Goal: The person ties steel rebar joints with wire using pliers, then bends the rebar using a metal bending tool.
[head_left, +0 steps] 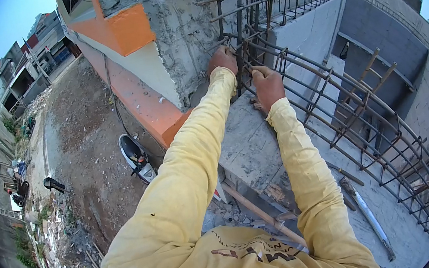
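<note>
Both my arms in yellow sleeves reach forward to a cage of rusty steel rebar [332,112] that lies along a concrete wall top [248,140]. My left hand [222,60] grips the bars where the lying cage meets the upright rebar column [241,15]. My right hand [267,85] is closed around a bar of the cage just to the right, possibly with a small tool or wire in it; I cannot tell which.
A rough concrete and orange-painted building corner [142,51] stands to the left. Far below are a dirt lane [84,146], a parked scooter [136,157] and rubble. A wooden-handled tool [261,215] and a metal bar [368,216] lie on the wall top.
</note>
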